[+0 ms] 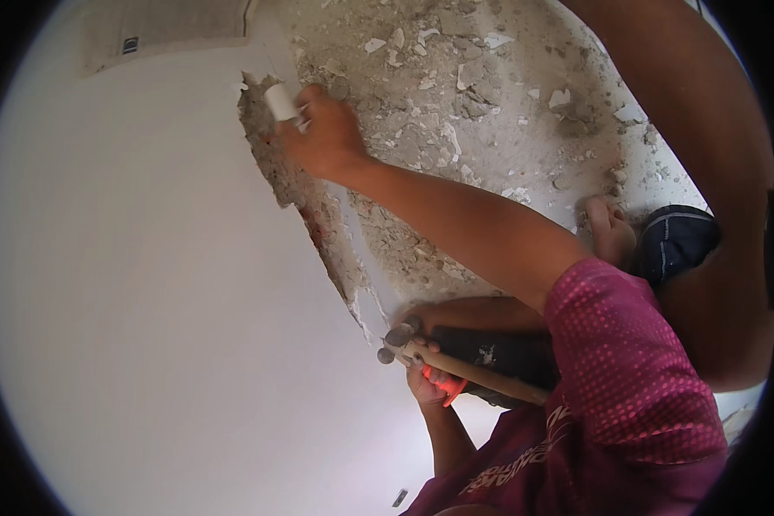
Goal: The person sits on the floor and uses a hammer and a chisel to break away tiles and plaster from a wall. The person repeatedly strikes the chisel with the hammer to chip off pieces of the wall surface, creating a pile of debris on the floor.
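My right hand [327,133] reaches far out along the broken edge of the white wall. Its fingers are closed on a short white tube-shaped piece [281,102], slightly blurred; I cannot tell whether the piece is fixed in the wall. Nearer my body, my left hand [425,380] grips a hammer [482,375] with a wooden handle and a dull metal head. A bright orange-red part [449,384] shows in the same hand, mostly hidden by the fingers and the handle.
A ragged chipped strip [314,219] runs along the wall's foot, baring rough mortar. The floor [490,112] beside it is strewn with rubble and white flakes. My bare foot [609,230] and bent legs are close by. A greyish flat panel [172,30] lies at the upper left.
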Demonstrator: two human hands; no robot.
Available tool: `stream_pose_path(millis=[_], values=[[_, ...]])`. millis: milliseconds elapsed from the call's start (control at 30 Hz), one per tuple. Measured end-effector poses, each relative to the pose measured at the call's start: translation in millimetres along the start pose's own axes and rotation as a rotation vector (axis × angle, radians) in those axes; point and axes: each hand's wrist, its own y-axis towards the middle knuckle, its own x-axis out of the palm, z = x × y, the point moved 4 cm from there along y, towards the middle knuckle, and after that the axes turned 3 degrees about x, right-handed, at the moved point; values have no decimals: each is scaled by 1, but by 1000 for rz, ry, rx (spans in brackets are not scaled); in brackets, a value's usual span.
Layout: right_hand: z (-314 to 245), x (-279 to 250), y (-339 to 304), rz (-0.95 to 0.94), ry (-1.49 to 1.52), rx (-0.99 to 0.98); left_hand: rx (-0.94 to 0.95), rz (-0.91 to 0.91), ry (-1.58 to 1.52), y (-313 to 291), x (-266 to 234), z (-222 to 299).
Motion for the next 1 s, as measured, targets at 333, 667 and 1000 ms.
stream_pose_path(millis=[333,667,1000], values=[[0,-147,-202,-757,-603,194,27,146,312,69,103,-26],[-23,-247,-193,-182,-577,94,45,-8,465,143,233,-39],[-106,-252,-122,138,318,25,288,-78,239,308,293,57]])
